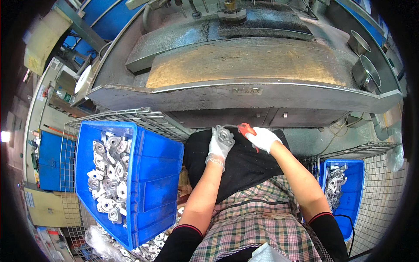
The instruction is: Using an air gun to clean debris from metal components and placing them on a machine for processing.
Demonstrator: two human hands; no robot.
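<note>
Plainly, the work sits over the lap: we see a grey metal casting [225, 135] held above a black cloth [244, 168], short of the front edge of the worktop [244, 65]. The left hand [219, 147], white-gloved, has its fingers closed about the casting from below and the left, with the ringed face turned up. The right hand [264, 139], gloved likewise, has its fingers wrapped round a red-handled tool [247, 130].

Key relation, as we read it: the casting lies just left of the right fingers, with the tool between. The tool's thin end runs leftward to the casting's upper right edge; touching or merely close, we cannot tell. The casting's longer axis seems to slant from upper left to lower right, lug to lug. The left hand is the nearer, being already on it.

Around us: a large blue bin [157, 170] of similar castings at left, well apart from the hands; a smaller blue bin [355, 187] at right, also holding castings.

Writing: we note one small pale nameplate [247, 91] with raised capitals on the worktop's front. A light label [29, 199] on the cream cabinet, far left, is too small to read.
</note>
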